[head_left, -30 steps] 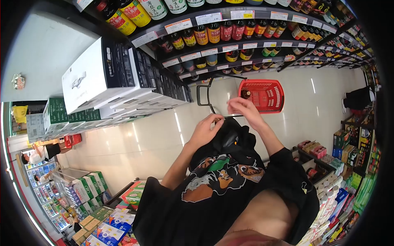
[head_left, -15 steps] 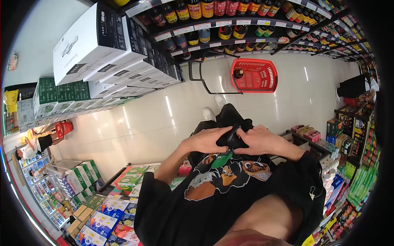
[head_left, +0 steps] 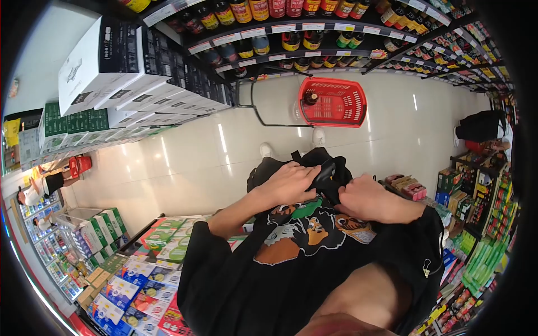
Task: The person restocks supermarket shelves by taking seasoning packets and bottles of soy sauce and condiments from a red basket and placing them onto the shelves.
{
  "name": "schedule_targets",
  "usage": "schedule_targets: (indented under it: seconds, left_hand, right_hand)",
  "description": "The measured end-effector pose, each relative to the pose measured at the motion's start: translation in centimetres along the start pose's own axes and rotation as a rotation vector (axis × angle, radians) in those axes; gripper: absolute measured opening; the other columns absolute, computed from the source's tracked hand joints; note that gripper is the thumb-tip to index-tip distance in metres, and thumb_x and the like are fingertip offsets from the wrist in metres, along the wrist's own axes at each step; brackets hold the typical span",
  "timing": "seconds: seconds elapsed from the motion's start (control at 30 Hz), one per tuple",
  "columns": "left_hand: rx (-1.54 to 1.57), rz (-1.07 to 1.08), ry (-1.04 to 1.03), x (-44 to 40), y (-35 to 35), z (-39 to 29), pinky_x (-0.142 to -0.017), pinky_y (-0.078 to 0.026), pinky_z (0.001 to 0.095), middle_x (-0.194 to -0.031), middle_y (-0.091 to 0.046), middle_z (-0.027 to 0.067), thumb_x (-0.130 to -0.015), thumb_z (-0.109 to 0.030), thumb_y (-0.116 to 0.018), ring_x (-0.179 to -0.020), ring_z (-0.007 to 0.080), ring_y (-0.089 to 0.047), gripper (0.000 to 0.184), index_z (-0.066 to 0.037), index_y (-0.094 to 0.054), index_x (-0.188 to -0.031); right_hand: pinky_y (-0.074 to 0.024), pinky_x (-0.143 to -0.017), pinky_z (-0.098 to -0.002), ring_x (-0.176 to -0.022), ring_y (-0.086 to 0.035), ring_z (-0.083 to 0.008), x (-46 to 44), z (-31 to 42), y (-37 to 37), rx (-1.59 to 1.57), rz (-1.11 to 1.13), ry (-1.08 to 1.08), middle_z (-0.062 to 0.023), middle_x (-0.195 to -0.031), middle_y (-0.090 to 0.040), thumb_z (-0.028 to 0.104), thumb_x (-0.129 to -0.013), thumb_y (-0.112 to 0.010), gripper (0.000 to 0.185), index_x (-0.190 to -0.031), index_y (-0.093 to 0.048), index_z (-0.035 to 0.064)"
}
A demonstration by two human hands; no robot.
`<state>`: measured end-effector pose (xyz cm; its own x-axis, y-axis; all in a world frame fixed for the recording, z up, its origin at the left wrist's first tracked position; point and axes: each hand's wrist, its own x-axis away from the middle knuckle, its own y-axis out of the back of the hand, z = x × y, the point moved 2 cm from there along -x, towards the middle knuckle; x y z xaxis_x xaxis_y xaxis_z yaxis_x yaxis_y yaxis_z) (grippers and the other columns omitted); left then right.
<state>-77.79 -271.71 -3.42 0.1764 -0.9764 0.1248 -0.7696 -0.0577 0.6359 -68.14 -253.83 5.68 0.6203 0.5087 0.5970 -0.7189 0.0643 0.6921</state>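
At waist height in front of my printed black T-shirt (head_left: 302,235) is a soft black bag (head_left: 337,175) with a shiny dark part on it. My left hand (head_left: 288,183) grips the bag from the left, its fingers bent over the shiny part. On the other side my right hand (head_left: 365,199) is closed in a fist at the bag's edge; what its fingertips pinch is hidden. Beyond my shoes, a red shopping basket (head_left: 360,106) with a black handle frame stands on the floor. A dark bottle (head_left: 310,98) is inside it.
Shelves of sauce bottles (head_left: 291,40) run along the far side. Stacked white boxes (head_left: 120,84) rise at the left. Below left is a display of packaged goods (head_left: 131,291). People stand at the far left (head_left: 39,190) and far right (head_left: 482,126). Pale tiled floor (head_left: 190,162) lies between.
My hands have moved apart, the right one drawing off to the right and closing into a fist. More of the bag shows between them. The view has shifted slightly, moving the basket left.
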Motion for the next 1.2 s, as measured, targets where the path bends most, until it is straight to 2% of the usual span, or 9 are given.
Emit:
schedule_targets:
  seconds: [0.2, 0.27, 0.47, 0.53, 0.8, 0.97, 1.03, 1.13, 1.2]
  left_hand:
    - [-0.215, -0.021, -0.045, -8.7, -2.7, -2.8, -0.091, -0.051, 0.0406, -0.102, -0.070, 0.0198, -0.086, -0.027, -0.069, -0.092, 0.0341, -0.068, 0.062, 0.013, -0.051, -0.129]
    - [-0.292, -0.030, -0.024, -11.0, -3.5, -3.8, -0.088, -0.051, 0.0392, -0.103, -0.069, 0.0200, -0.087, -0.026, -0.069, -0.091, 0.0330, -0.068, 0.063, 0.015, -0.049, -0.130]
    - [-0.179, -0.043, 0.057, -16.0, -4.0, -5.5, -0.086, -0.053, 0.0405, -0.116, -0.067, 0.0192, -0.084, -0.020, -0.070, -0.099, 0.0315, -0.068, 0.067, 0.014, -0.045, -0.135]
    - [-0.179, -0.027, 0.100, -17.5, -4.1, -6.0, -0.084, -0.054, 0.0426, -0.120, -0.066, 0.0187, -0.081, -0.019, -0.071, -0.103, 0.0298, -0.068, 0.069, 0.012, -0.044, -0.137]
    - [-0.546, -0.014, 0.090, -21.0, -4.3, -7.7, -0.073, -0.056, 0.0344, -0.101, -0.071, 0.0114, -0.079, -0.015, -0.066, -0.094, 0.0229, -0.069, 0.058, 0.008, -0.056, -0.131]
    - [-0.516, -0.082, 0.059, -22.5, -4.9, -6.6, -0.072, -0.057, 0.0340, -0.100, -0.072, 0.0082, -0.079, -0.013, -0.066, -0.093, 0.0209, -0.069, 0.055, 0.003, -0.058, -0.131]
    - [-0.487, -0.098, 0.044, -23.1, -4.6, -6.3, -0.072, -0.057, 0.0344, -0.099, -0.072, 0.0072, -0.080, -0.013, -0.066, -0.093, 0.0210, -0.069, 0.053, 0.002, -0.059, -0.130]
    - [-0.342, -0.032, 0.071, -23.5, -3.8, -5.8, -0.075, -0.058, 0.0375, -0.116, -0.070, 0.0096, -0.081, -0.014, -0.067, -0.101, 0.0236, -0.069, 0.053, 0.000, -0.058, -0.132]
    - [-0.071, -0.035, 0.057, -24.2, -2.8, -5.1, -0.089, -0.056, 0.0459, -0.144, -0.055, 0.0163, -0.079, -0.021, -0.072, -0.115, 0.0319, -0.065, 0.067, -0.003, -0.051, -0.140]
  right_hand:
    - [-0.0505, -0.059, -0.0383, -0.080, -0.069, -0.0279, 5.1, -6.7, -1.4, 0.142, -0.102, 0.032, -0.0104, -0.076, -0.069, 0.026, -0.091, -0.066, 0.025, -0.076, -0.071, 0.0059]
    - [-0.0519, -0.057, -0.0395, -0.074, -0.068, -0.0271, 5.5, -9.3, -2.8, 0.150, -0.238, -0.007, -0.0097, -0.068, -0.065, 0.039, -0.097, -0.060, 0.044, -0.075, -0.068, 0.0019]
    - [-0.0494, -0.054, -0.0372, -0.061, -0.069, -0.0263, 6.9, -14.7, -2.0, 0.107, -0.175, 0.008, -0.0111, -0.062, -0.066, 0.038, -0.097, -0.061, 0.047, -0.063, -0.068, 0.0069]
    - [-0.0520, -0.054, -0.0405, -0.063, -0.068, -0.0318, 7.5, -16.7, -1.6, 0.045, -0.141, 0.028, -0.0147, -0.070, -0.068, 0.041, -0.097, -0.060, 0.052, -0.067, -0.068, -0.0004]
    - [-0.0526, -0.055, -0.0420, -0.062, -0.068, -0.0334, 10.0, -20.7, -1.1, 0.004, -0.178, 0.126, -0.0161, -0.068, -0.066, 0.036, -0.098, -0.061, 0.047, -0.071, -0.068, -0.0022]
    - [-0.0523, -0.055, -0.0400, -0.062, -0.068, -0.0313, 9.0, -20.9, -2.6, 0.146, -0.188, 0.060, -0.0156, -0.071, -0.068, 0.034, -0.099, -0.060, 0.046, -0.071, -0.068, -0.0018]
    - [-0.0506, -0.056, -0.0376, -0.065, -0.070, -0.0276, 8.1, -21.6, -2.7, 0.194, -0.102, -0.020, -0.0121, -0.070, -0.069, 0.036, -0.099, -0.059, 0.044, -0.068, -0.070, 0.0062]
    - [-0.0516, -0.058, -0.0398, -0.065, -0.070, -0.0297, 8.7, -22.6, -2.1, 0.150, -0.080, 0.032, -0.0120, -0.069, -0.069, 0.039, -0.098, -0.059, 0.046, -0.068, -0.070, 0.0060]
    - [-0.0525, -0.059, -0.0415, -0.066, -0.070, -0.0317, 9.6, -23.7, -1.9, 0.113, -0.074, 0.070, -0.0129, -0.069, -0.069, 0.039, -0.098, -0.059, 0.045, -0.073, -0.069, 0.0029]
